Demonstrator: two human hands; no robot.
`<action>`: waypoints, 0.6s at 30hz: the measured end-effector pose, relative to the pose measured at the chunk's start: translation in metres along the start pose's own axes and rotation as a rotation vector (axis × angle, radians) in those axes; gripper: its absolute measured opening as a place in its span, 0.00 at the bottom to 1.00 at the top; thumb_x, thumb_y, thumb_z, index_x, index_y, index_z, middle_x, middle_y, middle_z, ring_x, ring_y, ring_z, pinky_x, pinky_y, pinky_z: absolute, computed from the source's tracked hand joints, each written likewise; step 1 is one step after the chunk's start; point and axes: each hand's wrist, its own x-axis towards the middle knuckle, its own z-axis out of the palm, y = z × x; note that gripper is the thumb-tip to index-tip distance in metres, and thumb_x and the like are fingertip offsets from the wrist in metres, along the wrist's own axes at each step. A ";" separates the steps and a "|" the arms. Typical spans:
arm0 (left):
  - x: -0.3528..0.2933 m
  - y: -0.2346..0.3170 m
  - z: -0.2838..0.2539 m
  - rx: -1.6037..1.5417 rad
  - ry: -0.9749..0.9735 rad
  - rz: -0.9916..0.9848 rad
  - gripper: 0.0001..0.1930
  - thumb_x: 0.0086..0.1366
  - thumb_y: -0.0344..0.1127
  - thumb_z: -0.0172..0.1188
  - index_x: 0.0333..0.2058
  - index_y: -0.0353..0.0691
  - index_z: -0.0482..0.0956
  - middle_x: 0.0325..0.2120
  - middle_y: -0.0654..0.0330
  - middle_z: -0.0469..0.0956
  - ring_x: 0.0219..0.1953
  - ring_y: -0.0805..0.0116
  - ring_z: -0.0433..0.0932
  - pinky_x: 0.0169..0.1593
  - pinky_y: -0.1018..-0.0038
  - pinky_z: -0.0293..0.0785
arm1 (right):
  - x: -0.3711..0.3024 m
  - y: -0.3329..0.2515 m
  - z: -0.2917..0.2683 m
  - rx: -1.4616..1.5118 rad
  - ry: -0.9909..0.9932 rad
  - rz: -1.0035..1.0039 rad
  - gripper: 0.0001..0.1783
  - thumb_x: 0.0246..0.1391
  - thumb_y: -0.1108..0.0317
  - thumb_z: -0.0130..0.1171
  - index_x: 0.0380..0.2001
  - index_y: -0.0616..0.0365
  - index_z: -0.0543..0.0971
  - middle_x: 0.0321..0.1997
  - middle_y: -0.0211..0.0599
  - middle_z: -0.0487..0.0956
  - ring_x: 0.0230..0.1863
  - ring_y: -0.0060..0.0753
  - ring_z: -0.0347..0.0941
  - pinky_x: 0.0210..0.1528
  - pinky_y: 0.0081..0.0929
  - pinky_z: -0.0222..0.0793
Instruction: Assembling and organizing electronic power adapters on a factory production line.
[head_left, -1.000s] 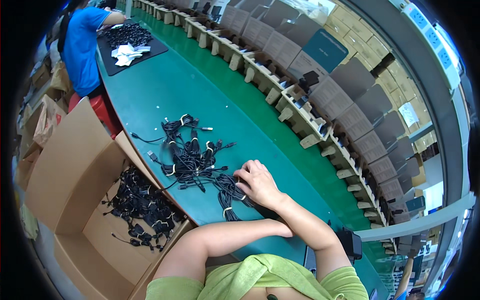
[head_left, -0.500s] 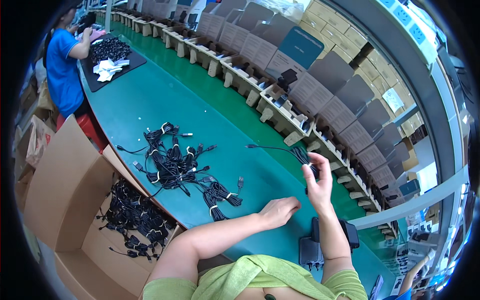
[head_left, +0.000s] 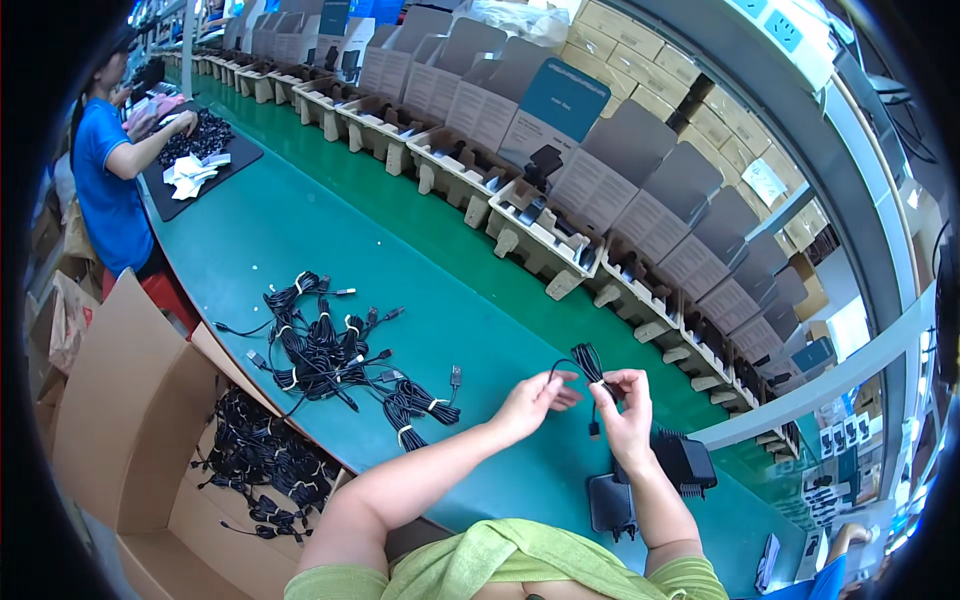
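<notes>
A coiled black USB cable (head_left: 586,362) is held above the green table in front of me. My right hand (head_left: 627,412) is closed around the coil, and one plug end hangs down below its fingers. From the left, my left hand (head_left: 538,402) pinches a loose stretch of the same cable between thumb and forefinger, its other fingers stretched out. To the left on the table lies a pile of bundled black cables (head_left: 320,345) with pale ties and metal plugs. Black power adapters (head_left: 612,503) rest beside my right forearm.
An open cardboard box (head_left: 150,480) at lower left contains many more cables. Beyond the table (head_left: 480,340) runs a green belt (head_left: 385,190) with a row of open cartons (head_left: 540,235). A person in blue (head_left: 110,175) works at the far left, by a black mat (head_left: 240,160).
My left hand has risen from near the tabletop to the cable and pinches it. My right hand has lowered and turned, bringing the coil nearer. The whole view has shifted slightly.
</notes>
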 end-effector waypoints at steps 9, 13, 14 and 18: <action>-0.006 0.006 0.002 -0.455 0.078 -0.252 0.21 0.67 0.49 0.34 0.49 0.41 0.63 0.31 0.62 0.73 0.26 0.75 0.73 0.33 0.77 0.72 | 0.005 -0.003 0.008 -0.628 -0.242 -0.370 0.23 0.41 0.69 0.60 0.45 0.53 0.71 0.49 0.36 0.70 0.53 0.42 0.62 0.56 0.40 0.54; -0.011 0.006 0.005 -0.030 -0.139 -0.461 0.17 0.67 0.46 0.37 0.33 0.41 0.69 0.19 0.65 0.71 0.13 0.83 0.60 0.16 0.86 0.55 | 0.004 -0.004 0.001 -0.756 -0.607 -0.573 0.30 0.42 0.63 0.58 0.52 0.49 0.67 0.57 0.35 0.64 0.61 0.37 0.54 0.63 0.45 0.43; -0.010 0.007 0.006 -0.069 -0.144 -0.465 0.15 0.67 0.45 0.38 0.34 0.41 0.69 0.18 0.65 0.70 0.12 0.83 0.59 0.15 0.86 0.53 | 0.002 0.007 -0.005 -0.748 -0.649 -0.567 0.30 0.44 0.61 0.57 0.53 0.50 0.66 0.53 0.32 0.69 0.57 0.34 0.61 0.62 0.45 0.44; -0.012 0.009 0.005 -0.108 -0.029 -0.471 0.11 0.66 0.41 0.43 0.35 0.40 0.65 0.17 0.64 0.70 0.11 0.84 0.57 0.14 0.87 0.50 | -0.002 0.011 -0.018 -0.717 -0.690 -0.428 0.30 0.44 0.61 0.57 0.53 0.53 0.65 0.32 0.35 0.73 0.38 0.37 0.70 0.53 0.38 0.59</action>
